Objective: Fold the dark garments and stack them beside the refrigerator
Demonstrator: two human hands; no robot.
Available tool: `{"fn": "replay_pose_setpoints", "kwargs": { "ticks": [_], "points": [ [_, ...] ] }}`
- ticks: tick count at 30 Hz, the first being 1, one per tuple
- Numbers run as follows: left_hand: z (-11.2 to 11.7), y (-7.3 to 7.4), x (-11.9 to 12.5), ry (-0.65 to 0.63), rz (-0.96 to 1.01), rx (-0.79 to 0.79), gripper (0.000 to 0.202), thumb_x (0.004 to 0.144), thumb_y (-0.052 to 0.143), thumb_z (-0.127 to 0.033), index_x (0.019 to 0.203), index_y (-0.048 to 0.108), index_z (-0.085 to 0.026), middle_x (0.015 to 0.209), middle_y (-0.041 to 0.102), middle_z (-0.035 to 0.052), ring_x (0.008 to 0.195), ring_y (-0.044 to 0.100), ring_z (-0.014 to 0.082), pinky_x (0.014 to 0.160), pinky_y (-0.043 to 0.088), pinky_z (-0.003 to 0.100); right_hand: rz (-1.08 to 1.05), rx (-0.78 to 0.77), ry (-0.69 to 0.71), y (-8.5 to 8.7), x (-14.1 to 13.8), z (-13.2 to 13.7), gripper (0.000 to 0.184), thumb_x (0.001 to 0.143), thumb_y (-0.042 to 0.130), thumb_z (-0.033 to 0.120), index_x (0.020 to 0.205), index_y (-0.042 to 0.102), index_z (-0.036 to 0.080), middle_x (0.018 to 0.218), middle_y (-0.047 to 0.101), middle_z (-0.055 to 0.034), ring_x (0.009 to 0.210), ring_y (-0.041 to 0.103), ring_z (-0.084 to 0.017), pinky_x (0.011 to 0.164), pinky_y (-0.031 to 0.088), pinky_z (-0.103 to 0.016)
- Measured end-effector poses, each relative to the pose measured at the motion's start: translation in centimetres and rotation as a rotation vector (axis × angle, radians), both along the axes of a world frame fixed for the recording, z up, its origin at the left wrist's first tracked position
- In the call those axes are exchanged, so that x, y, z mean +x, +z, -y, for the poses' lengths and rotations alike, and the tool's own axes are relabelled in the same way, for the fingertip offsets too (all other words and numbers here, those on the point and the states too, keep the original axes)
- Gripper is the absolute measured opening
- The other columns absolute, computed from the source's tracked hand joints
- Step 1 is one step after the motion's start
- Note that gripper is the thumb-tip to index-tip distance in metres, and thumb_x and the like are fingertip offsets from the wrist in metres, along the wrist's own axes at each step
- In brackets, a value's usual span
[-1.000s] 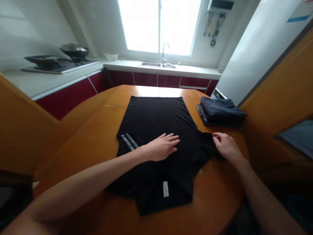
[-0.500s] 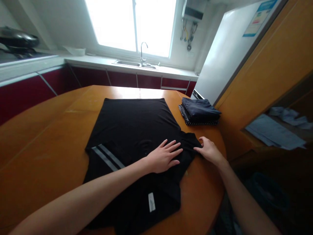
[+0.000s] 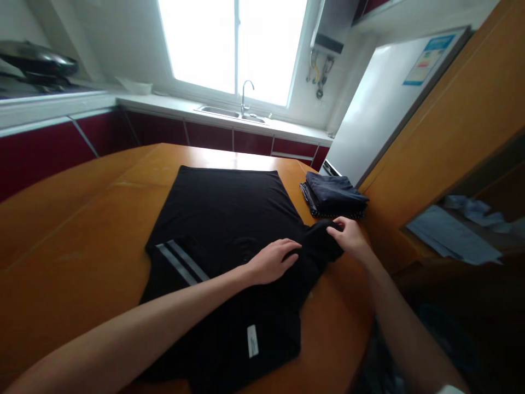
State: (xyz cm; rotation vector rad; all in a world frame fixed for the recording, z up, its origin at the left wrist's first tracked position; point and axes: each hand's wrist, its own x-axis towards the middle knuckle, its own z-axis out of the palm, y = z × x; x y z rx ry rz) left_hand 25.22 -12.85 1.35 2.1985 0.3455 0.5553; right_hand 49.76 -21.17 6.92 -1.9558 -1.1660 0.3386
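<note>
A black T-shirt is spread on the wooden table, its collar end with a white label toward me. Its left sleeve, with two grey stripes, is turned inward over the body. My right hand pinches the edge of the other sleeve, which is raised and bunched. Over the shirt near the base of that sleeve, my left hand has its fingers drawn together and curved, with dark cloth between thumb and fingers.
A stack of folded dark clothes lies at the table's right edge, beyond the sleeve. The round wooden table has a wooden cabinet on its right. A sink and counter run along the back beside a fridge.
My left hand has gone from spread flat to fingers drawn together on the cloth. My right hand has lifted the sleeve's edge slightly. The view has shifted a little.
</note>
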Motion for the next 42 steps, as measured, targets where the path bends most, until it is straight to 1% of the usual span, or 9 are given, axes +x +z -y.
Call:
{"fn": "replay_pose_setpoints", "kwargs": {
  "ticks": [4,6,9,13,19,23,29,36,42],
  "points": [
    [-1.0,0.9,0.5,0.252,0.18,-0.684,0.059,0.101,0.039,-0.057,0.146,0.047,-0.02,0.124,0.066,0.0122,0.106,0.066,0.0232,0.093,0.052,0.037,-0.329,0.002,0.395,1.8,-3.0,-1.5,0.043,0.088,0.056,0.057,0.1,0.069,0.018,0.095,0.076,-0.0107,0.073,0.07,-0.021,0.06,0.053,-0.03],
    [-1.5,1.2,0.4,0.339,0.223,-0.84,0.064,0.099,0.044,-0.059,0.152,0.04,-0.024,0.125,0.065,0.0117,0.104,0.066,0.022,0.09,0.052,0.034,-0.306,0.038,0.433,1.9,-3.5,-3.0,0.042,0.091,0.055,0.056,0.101,0.069,0.018,0.096,0.076,-0.0111,0.07,0.071,-0.02,0.057,0.051,-0.028],
    [-2.0,1.4,0.0,0.364,0.177,-0.815,0.063,0.091,0.065,-0.046,0.147,0.048,-0.024,0.119,0.068,0.0093,0.102,0.066,0.0215,0.091,0.052,0.033,-0.082,0.102,0.421,0.8,-2.6,-6.0,0.027,0.089,0.06,0.042,0.094,0.071,0.017,0.089,0.076,-0.0091,0.073,0.07,-0.02,0.063,0.052,-0.029],
    [-2.2,0.9,-0.3,0.274,0.079,-0.57,0.047,0.082,0.073,-0.026,0.127,0.068,-0.018,0.123,0.069,0.0092,0.113,0.063,0.0246,0.102,0.048,0.037,0.051,0.083,0.504,-1.9,-0.7,-8.5,0.023,0.088,0.06,0.034,0.095,0.074,0.017,0.088,0.076,-0.0079,0.083,0.069,-0.022,0.077,0.052,-0.033],
    [-2.3,0.4,-0.1,0.239,0.061,-0.354,0.065,0.076,0.075,-0.018,0.139,0.06,-0.021,0.146,0.054,0.0107,0.134,0.051,0.0281,0.109,0.044,0.038,0.081,-0.002,0.68,-5.0,0.8,-8.4,0.026,0.087,0.064,0.037,0.1,0.075,0.018,0.092,0.073,-0.0057,0.082,0.065,-0.02,0.078,0.051,-0.033],
    [-2.5,0.5,-0.1,0.23,0.016,-0.333,0.062,0.077,0.075,-0.02,0.138,0.061,-0.022,0.146,0.054,0.01,0.135,0.05,0.029,0.108,0.045,0.039,0.159,0.082,0.566,-4.5,0.9,-8.0,0.021,0.084,0.067,0.031,0.098,0.073,0.018,0.094,0.066,-0.0062,0.084,0.062,-0.019,0.079,0.05,-0.033],
    [-2.7,0.6,-0.2,0.272,-0.01,-0.345,0.053,0.08,0.074,-0.023,0.132,0.067,-0.02,0.145,0.056,0.0112,0.137,0.049,0.0304,0.109,0.044,0.04,-0.021,-0.051,0.497,-2.1,-0.8,-3.1,0.015,0.086,0.064,0.034,0.085,0.068,0.019,0.079,0.068,-0.0032,0.074,0.061,-0.018,0.069,0.048,-0.03],
    [-2.8,0.9,-0.2,0.281,0.073,-0.491,0.055,0.077,0.079,-0.027,0.13,0.068,-0.018,0.139,0.063,0.0091,0.131,0.055,0.0272,0.114,0.039,0.037,-0.344,-0.235,0.46,-2.6,-3.3,4.7,0.024,0.083,0.069,0.037,0.098,0.065,0.019,0.084,0.07,-0.0026,0.078,0.064,-0.018,0.068,0.048,-0.03],
    [-2.5,1.2,-0.3,0.269,0.076,-0.868,0.069,0.078,0.081,-0.031,0.142,0.058,-0.02,0.104,0.076,0.0083,0.079,0.07,0.018,0.07,0.054,0.028,-0.766,-0.154,0.595,-2.3,-4.6,6.1,0.058,0.073,0.08,0.028,0.126,0.056,0.025,0.111,0.071,-0.0041,0.107,0.065,-0.021,0.094,0.049,-0.034]
  ]
}}
